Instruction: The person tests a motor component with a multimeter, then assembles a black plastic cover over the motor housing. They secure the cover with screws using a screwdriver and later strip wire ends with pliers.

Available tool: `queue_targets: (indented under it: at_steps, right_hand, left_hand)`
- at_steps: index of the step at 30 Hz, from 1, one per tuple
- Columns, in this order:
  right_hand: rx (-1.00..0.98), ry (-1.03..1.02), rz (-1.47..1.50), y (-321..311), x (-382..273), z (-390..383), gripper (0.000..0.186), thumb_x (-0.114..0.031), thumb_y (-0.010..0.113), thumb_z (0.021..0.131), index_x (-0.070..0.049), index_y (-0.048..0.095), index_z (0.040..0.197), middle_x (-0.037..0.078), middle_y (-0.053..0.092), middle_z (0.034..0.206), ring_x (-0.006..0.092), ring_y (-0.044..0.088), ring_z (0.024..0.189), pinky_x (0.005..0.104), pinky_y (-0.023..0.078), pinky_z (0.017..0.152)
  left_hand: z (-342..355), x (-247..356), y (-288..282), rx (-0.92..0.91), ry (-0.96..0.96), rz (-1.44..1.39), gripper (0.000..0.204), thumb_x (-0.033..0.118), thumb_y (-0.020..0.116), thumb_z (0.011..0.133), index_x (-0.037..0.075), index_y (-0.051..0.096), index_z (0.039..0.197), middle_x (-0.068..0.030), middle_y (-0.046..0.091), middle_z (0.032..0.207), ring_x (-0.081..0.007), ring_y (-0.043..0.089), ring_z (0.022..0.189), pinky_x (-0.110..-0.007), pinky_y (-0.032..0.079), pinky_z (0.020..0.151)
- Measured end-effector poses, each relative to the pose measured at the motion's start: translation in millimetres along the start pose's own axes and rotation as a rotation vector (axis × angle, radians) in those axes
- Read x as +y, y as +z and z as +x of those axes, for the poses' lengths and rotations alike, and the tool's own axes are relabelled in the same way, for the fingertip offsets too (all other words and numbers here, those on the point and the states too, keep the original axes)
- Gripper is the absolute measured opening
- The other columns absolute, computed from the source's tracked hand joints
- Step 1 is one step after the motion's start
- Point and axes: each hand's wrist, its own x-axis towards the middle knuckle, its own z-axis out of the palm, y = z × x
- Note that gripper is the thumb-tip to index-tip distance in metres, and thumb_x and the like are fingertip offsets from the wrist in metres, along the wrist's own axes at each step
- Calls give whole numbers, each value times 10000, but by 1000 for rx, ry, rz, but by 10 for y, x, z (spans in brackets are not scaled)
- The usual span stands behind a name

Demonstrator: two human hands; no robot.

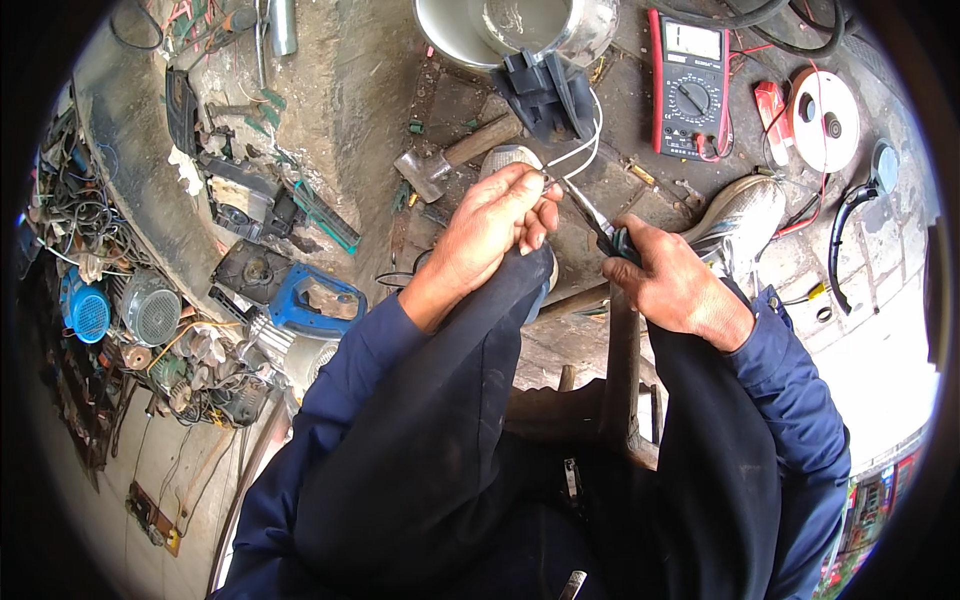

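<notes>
My left hand (502, 208) pinches the end of a thin white wire (585, 150) between thumb and forefinger, the other fingers curled. That wire loops up to a black plastic part (545, 92) lying against the rim of a metal pot (447, 40). In my right hand (672, 278), the fist is wrapped round the dark handles of a pair of pliers (596, 220). Their narrow metal jaws point up and left, close to my left fingertips at the wire's end. Whether the jaws touch the wire, I cannot tell.
A hammer (470, 152) lies beyond my left hand. To the right sit a red multimeter (690, 85), a white spool (824, 120) and a curved black strip (845, 245). At left are a blue-handled tool (320, 300) and piled motors (150, 308). My shoes (740, 222) rest on the bricks.
</notes>
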Motion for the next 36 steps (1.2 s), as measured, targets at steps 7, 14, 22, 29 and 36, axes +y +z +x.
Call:
queue_targets:
  at_steps: [7, 14, 22, 29, 36]
  right_hand:
    - [106, -109, -52, 73, 78, -18, 304, -177, 694, 1032, 39, 549, 1189, 344, 708, 943, 566, 691, 951, 599, 544, 816]
    - [280, -161, -194, 209, 149, 39, 321, -168, 706, 1031, 15, 528, 1226, 324, 716, 972, 559, 706, 926, 592, 565, 790]
    - [380, -219, -270, 231, 105, 57, 301, -135, 738, 991, 17, 531, 1147, 283, 706, 988, 511, 702, 902, 572, 569, 782]
    - [440, -330, -376, 217, 177, 79, 278, -63, 742, 961, 26, 550, 1141, 272, 680, 1008, 475, 666, 934, 556, 552, 818]
    - [424, -356, -183, 248, 247, 129, 273, -16, 698, 995, 32, 507, 1185, 316, 655, 1006, 564, 676, 901, 578, 560, 768]
  left_hand:
    - [38, -41, 28, -32, -44, -58, 386, 407, 497, 1197, 57, 659, 1178, -47, 708, 895, -81, 616, 669, -231, 477, 615]
    - [54, -78, 140, 18, 6, -104, 421, 453, 482, 1199, 65, 647, 1196, -53, 719, 915, -75, 624, 677, -226, 486, 620]
    - [118, -153, 198, 73, 129, 52, 442, 462, 464, 1204, 52, 632, 1215, -47, 711, 931, -77, 609, 702, -236, 487, 643]
    - [104, -178, 183, 49, 118, 42, 438, 455, 454, 1209, 54, 630, 1218, -49, 703, 934, -80, 617, 706, -242, 493, 645]
    - [82, -124, 275, 75, 147, -1, 414, 439, 475, 1207, 57, 632, 1199, -31, 678, 909, -67, 578, 684, -226, 454, 613]
